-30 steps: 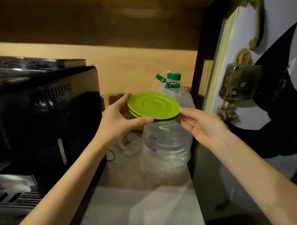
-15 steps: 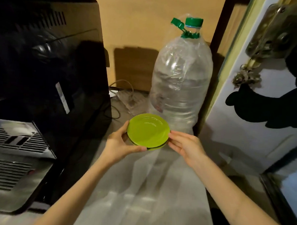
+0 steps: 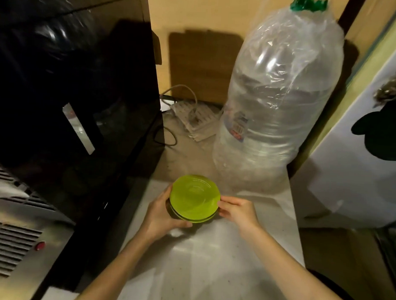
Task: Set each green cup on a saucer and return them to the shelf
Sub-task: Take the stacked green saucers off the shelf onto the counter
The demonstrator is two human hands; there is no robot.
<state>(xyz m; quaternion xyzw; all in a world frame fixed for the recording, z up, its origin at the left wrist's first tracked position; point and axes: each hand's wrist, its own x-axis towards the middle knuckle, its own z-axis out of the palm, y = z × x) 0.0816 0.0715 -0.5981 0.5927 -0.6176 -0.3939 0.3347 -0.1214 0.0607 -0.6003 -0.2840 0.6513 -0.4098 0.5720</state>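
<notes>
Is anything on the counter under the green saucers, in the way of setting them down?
Nothing visible. Both the left hand and right hand grip the green saucers over bare counter. The water bottle stands behind them, the black appliance to the left.

I see a large clear plastic water bottle standing upright at far right on the pale counter, its green cap at the frame top. A black appliance fills the left. Between them, far back, a white power strip lies with cables.
</notes>
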